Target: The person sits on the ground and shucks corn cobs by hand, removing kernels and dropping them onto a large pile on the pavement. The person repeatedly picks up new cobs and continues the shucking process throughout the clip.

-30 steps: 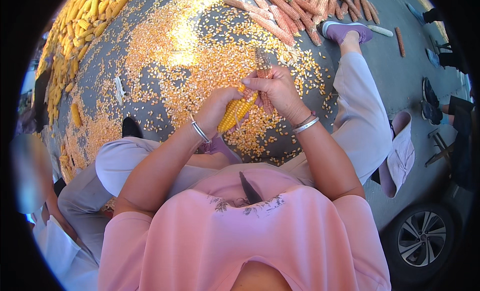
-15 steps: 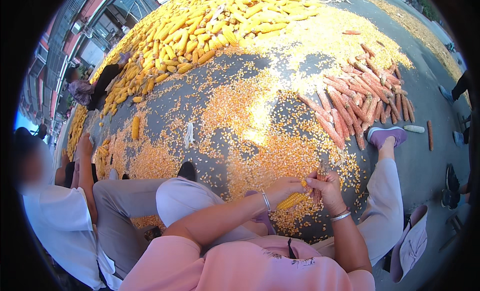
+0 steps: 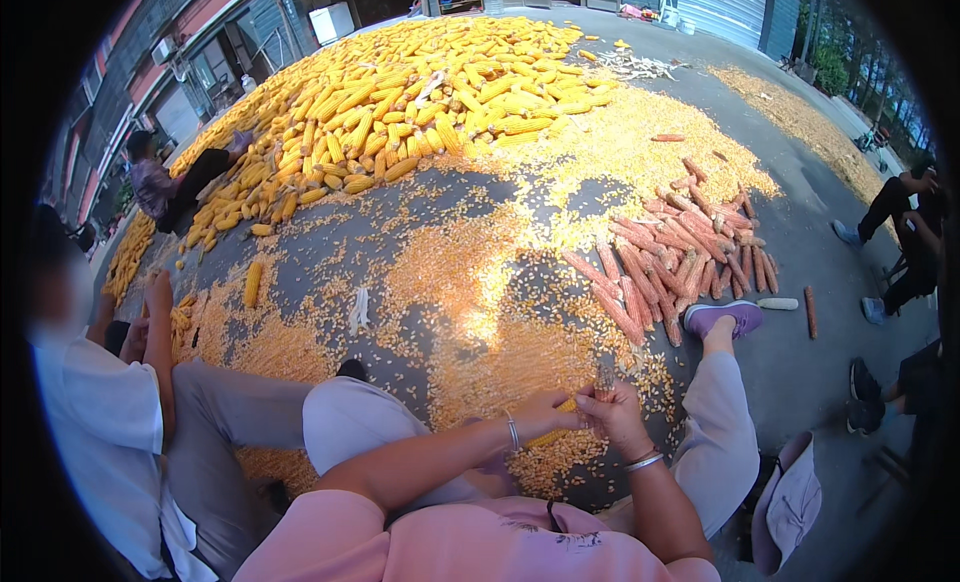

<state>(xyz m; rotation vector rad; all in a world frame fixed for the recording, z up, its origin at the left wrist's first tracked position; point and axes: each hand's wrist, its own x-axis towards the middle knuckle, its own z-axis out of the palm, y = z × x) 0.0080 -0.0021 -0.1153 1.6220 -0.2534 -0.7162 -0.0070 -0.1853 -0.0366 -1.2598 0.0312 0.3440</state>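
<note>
Close in front of me, my left hand [image 3: 543, 414] is closed around a yellow ear of corn [image 3: 547, 438], part of which shows below the fingers. My right hand [image 3: 618, 420] grips a reddish bare corn cob [image 3: 604, 378] that sticks up past the thumb. Both hands meet, with the cob against the ear; the exact contact is hidden by the fingers. Loose corn kernels [image 3: 515, 367] lie spread on the ground beneath and beyond my hands.
A large heap of yellow ears [image 3: 400, 112] lies at the far side. Stripped reddish cobs [image 3: 690, 242] are piled right of centre, near my purple shoe [image 3: 735, 318]. A person in white [image 3: 110, 402] sits close at left. A pale hat [image 3: 790, 502] is at lower right.
The view has tilted up, showing more of the far yard and buildings. My hands stay together on the ear and the cob, with only a slight shift of the fingers.
</note>
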